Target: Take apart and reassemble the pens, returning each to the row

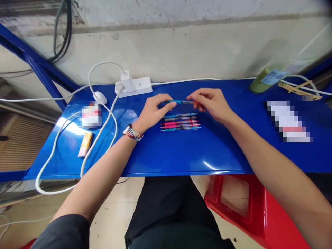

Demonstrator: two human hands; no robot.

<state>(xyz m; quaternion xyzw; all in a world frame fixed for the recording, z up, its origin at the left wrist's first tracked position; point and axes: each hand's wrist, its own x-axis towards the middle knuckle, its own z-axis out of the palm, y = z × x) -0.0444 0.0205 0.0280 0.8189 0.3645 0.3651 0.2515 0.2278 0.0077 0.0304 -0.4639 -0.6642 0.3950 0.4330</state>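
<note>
A blue pen (pixel 179 102) is held level just above the blue table (pixel 181 155), one end in each of my hands. My left hand (pixel 155 110) pinches its left end with closed fingers, a coloured band on that wrist. My right hand (pixel 211 103) pinches its right end between thumb and fingertips. Just below the held pen lies a row of several pens (pixel 180 122), blue, grey and pink, side by side on the table between my hands.
A white power strip (pixel 135 86) with a plug and white cables (pixel 101 128) sits at the back left, next to a white mouse (pixel 100 97). A small yellow pack (pixel 86 144) lies left. A green bottle (pixel 269 77) lies back right. A red stool (pixel 249 207) stands below.
</note>
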